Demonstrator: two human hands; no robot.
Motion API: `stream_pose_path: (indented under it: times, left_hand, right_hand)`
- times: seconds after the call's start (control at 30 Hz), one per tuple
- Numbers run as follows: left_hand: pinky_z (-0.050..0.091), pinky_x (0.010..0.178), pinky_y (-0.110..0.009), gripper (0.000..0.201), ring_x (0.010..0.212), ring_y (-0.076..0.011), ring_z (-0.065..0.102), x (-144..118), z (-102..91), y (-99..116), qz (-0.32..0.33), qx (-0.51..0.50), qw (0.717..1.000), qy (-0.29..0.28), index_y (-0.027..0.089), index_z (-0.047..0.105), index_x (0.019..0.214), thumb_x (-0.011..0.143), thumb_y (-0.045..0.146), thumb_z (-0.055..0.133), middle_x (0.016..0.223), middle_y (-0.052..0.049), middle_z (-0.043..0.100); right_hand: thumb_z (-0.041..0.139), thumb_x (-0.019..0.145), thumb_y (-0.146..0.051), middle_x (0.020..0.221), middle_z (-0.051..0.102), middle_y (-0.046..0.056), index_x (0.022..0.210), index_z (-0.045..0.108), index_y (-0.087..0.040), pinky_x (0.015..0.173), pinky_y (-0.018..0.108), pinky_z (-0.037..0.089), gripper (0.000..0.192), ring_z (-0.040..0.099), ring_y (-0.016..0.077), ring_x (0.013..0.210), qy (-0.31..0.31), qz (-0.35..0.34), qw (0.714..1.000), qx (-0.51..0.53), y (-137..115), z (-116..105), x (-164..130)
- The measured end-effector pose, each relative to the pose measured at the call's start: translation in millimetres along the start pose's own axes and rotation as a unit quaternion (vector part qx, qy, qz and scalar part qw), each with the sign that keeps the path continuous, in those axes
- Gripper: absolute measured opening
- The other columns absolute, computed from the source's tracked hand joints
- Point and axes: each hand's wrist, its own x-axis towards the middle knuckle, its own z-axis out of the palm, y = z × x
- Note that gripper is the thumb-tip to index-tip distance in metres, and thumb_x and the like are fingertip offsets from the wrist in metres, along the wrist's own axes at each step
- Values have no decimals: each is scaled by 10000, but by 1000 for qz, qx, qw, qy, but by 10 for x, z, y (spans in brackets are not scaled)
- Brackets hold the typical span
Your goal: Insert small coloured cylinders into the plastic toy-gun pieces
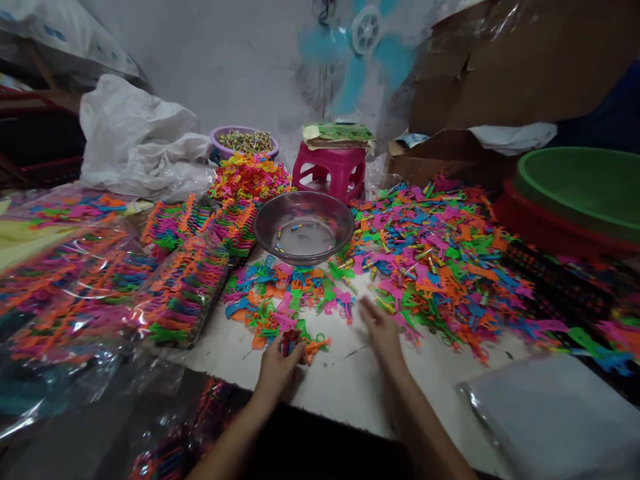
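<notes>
My left hand (pixel 279 365) is closed around a small dark red plastic piece (pixel 289 342), low at the front of a small heap of colourful plastic toys (pixel 287 300). An orange toy piece (pixel 319 347) lies just beyond its fingertips. My right hand (pixel 383 333), blurred by motion, is over the bare white tabletop (pixel 340 393) at the left edge of a large pile of bright toy-gun-shaped pieces (pixel 425 247). Whether its fingers hold anything does not show. Behind the small heap sits a clear basin (pixel 304 257) with a few little striped tubes inside.
Clear bags of stacked toys (pixel 175 287) cover the left side. A pink stool (pixel 327 167), a purple basin (pixel 215 140) and a spinning fan (pixel 367 30) are at the back. Green and red basins (pixel 585 193) stand right, above a pack of plastic bags (pixel 555 413).
</notes>
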Motion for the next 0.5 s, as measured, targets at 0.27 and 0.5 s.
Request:
stream_pose_path:
  times: [0.27, 0.5]
  left_hand:
    - [447, 747, -318, 234, 788, -195, 600, -1, -31, -84, 106, 119, 987, -4, 180, 624, 858, 640, 261, 592, 828, -54, 666]
    - [465, 554, -243, 326, 670, -163, 596, -142, 172, 97, 32, -17, 991, -132, 167, 614, 909, 604, 278, 646, 824, -50, 657]
  right_hand:
    - [622, 660, -201, 759, 575, 46, 682, 579, -188, 691, 332, 403, 50, 506, 194, 754, -257, -178, 911, -269, 29, 253, -597]
    - [522, 751, -314, 638, 555, -17, 728, 542, -175, 558, 238, 418, 142, 516, 122, 590, -315, -3, 948, -43, -165, -34, -623]
